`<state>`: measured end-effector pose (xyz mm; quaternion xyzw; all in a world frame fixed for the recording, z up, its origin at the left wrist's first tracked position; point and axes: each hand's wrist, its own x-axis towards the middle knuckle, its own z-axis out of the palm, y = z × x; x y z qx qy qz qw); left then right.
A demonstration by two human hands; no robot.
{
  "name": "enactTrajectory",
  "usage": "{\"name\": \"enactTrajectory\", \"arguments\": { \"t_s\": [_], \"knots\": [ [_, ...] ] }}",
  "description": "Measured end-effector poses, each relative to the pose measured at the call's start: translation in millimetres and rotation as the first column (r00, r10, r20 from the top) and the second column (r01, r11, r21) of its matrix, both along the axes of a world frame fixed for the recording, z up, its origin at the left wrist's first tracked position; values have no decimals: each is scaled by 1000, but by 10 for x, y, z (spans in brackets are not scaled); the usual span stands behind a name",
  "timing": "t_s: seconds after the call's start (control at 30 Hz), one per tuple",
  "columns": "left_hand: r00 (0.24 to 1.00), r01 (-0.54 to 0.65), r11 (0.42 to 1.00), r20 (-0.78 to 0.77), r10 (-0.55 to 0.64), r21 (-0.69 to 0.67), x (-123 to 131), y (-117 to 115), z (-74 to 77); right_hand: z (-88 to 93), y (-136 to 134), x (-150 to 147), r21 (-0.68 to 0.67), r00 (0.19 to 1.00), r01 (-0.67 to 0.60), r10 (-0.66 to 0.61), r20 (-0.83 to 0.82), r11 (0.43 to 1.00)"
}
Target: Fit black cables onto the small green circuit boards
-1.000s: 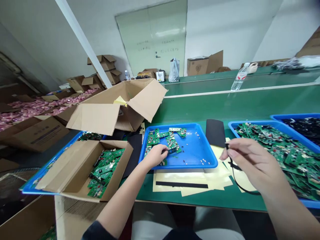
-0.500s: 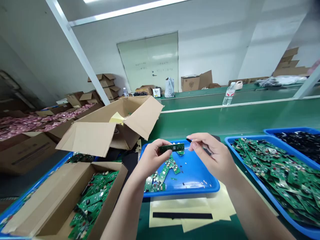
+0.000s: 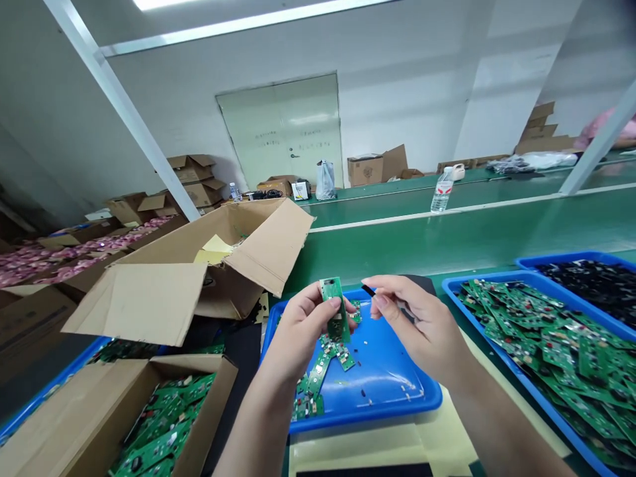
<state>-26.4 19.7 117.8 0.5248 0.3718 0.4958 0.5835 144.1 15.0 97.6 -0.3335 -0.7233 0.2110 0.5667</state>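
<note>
My left hand (image 3: 303,324) is closed on a green circuit board (image 3: 332,289), which stands nearly upright with the thumb across its face. Just to the right, my right hand (image 3: 415,321) pinches a small black strip (image 3: 368,290) between thumb and fingertips; the strip and the board are apart. Both hands are above a blue tray (image 3: 382,371). Several circuit boards (image 3: 318,374) lie in the left part of that tray, and tiny loose bits are scattered over its bottom.
At right, a blue tray (image 3: 450,281) is heaped with circuit boards; behind it another tray holds black pieces (image 3: 591,285). An open carton (image 3: 218,397) of boards is at lower left, a larger carton (image 3: 268,252) behind it. A water bottle (image 3: 441,192) stands farther back.
My left hand has turned the circuit board from lying sideways to nearly upright. My right hand still pinches the black strip. The whole view has shifted slightly.
</note>
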Motion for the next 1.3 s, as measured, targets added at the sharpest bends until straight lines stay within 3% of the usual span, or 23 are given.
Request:
{"name": "enactTrajectory", "arguments": {
  "t_s": [0.27, 0.43, 0.67, 1.3],
  "knots": [
    [996, 76, 997, -47, -75, 9, 87, -22, 48, 10, 0, 38, 58, 993, 88, -92, 72, 994],
    [987, 152, 988, -52, -153, -32, 107, -6, -4, 12, -11, 50, 136, 968, 13, -47, 246, 991],
    [977, 186, 981, -93, -190, -51, 147, -8, -45, 12, 13, 17, 227, 909, 35, -126, 397, 973],
    [983, 168, 985, -84, -165, 29, 197, -7, -85, 1, 35, 17, 218, 901, 51, -139, 412, 975]
  ]
}}
